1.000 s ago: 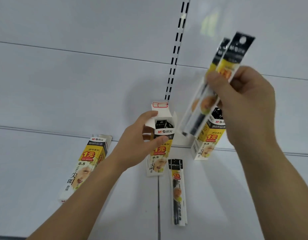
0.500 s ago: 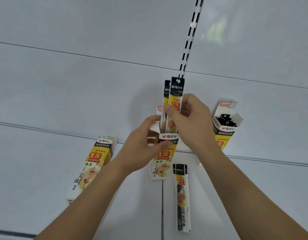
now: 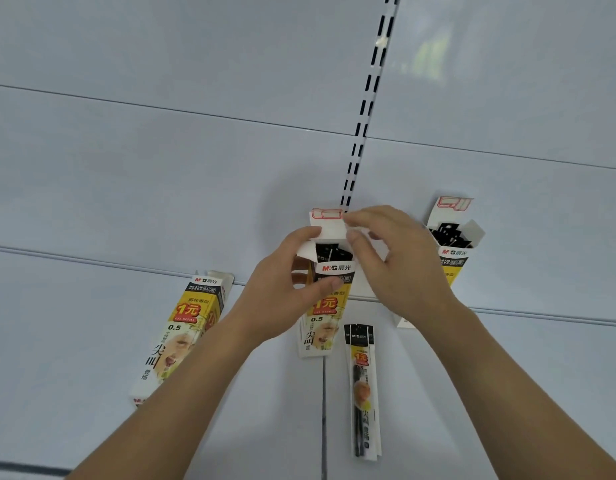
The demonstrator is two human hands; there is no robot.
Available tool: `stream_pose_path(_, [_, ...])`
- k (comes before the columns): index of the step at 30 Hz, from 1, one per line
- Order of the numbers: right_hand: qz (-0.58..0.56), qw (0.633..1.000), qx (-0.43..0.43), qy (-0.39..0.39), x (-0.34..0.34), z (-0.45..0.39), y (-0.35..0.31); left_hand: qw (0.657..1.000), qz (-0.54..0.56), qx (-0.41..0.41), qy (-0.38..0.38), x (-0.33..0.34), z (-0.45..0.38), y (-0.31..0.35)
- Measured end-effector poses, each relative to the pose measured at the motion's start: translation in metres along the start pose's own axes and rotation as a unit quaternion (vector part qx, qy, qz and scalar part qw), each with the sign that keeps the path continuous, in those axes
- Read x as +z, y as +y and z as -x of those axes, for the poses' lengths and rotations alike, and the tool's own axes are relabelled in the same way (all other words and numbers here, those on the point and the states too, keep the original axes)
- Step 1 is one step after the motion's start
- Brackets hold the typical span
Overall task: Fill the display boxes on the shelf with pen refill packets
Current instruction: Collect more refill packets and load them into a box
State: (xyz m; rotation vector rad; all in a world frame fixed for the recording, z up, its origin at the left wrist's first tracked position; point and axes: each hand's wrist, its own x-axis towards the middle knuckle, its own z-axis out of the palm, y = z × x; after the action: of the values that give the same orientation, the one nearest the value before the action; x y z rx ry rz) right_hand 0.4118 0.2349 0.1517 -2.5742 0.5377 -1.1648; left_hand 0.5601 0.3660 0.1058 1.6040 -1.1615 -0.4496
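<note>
A yellow, black and white display box (image 3: pixel 323 317) stands upright at the shelf's back, its top open and black packet heads showing inside. My left hand (image 3: pixel 286 289) grips this middle box around its upper part. My right hand (image 3: pixel 396 258) pinches the box's white top flap (image 3: pixel 329 225) between thumb and fingers. A loose stack of pen refill packets (image 3: pixel 363 393) lies flat on the shelf just right of the box. A second open display box (image 3: pixel 453 247) filled with packets stands behind my right wrist.
A closed box of the same kind (image 3: pixel 182 334) lies tilted on the shelf to the left. The white shelf back wall has a slotted upright rail (image 3: pixel 365 109) above the middle box. A seam (image 3: pixel 323 410) runs down the white shelf surface.
My right hand carried two packets from up right down into the middle box and let them go. It now holds the box's top flap. The left hand stayed on the box.
</note>
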Motion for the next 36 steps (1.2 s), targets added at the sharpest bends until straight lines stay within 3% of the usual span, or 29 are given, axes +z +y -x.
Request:
stream_pose_path(2, [-0.015,0.997,0.028,0.069,-0.006,0.009,0.002,1.000,0.009,-0.003,0.006,0.001,-0.001,-0.001])
stream_pose_path(4, [0.003,0.995,0.070,0.072,-0.009,0.025,0.005,1.000,0.015,-0.007,0.013,0.002,-0.001,-0.002])
stream_pose_path(7, [0.106,0.974,0.168,-0.104,0.001,0.052,0.020,1.000,0.016,-0.010,0.015,0.005,-0.001,-0.004])
stream_pose_path(10, [0.162,0.891,0.311,-0.287,0.019,0.079,0.030,1.000,0.017,-0.009,0.001,0.005,-0.002,-0.004])
stream_pose_path(12, [0.145,0.858,0.361,-0.335,0.028,0.090,0.030,1.000,0.018,-0.011,-0.003,0.004,-0.003,-0.004])
stream_pose_path(16, [0.089,0.852,0.400,-0.326,0.032,0.091,0.032,1.000,0.019,-0.017,-0.005,0.003,-0.003,-0.004])
stream_pose_path(28, [-0.016,0.869,0.453,-0.200,0.006,0.085,0.051,1.000,0.017,-0.012,-0.008,0.004,0.001,-0.003])
stream_pose_path(30, [0.014,0.885,0.425,-0.190,0.001,0.084,0.050,1.000,0.014,-0.011,-0.008,0.004,0.001,-0.002])
stream_pose_path(33, [0.162,0.914,0.325,-0.181,-0.001,0.085,0.040,1.000,0.012,-0.011,-0.008,0.004,0.000,-0.002])
stream_pose_path(36, [0.244,0.915,0.251,-0.199,0.010,0.088,0.031,1.000,0.009,-0.009,-0.010,0.005,0.000,-0.001])
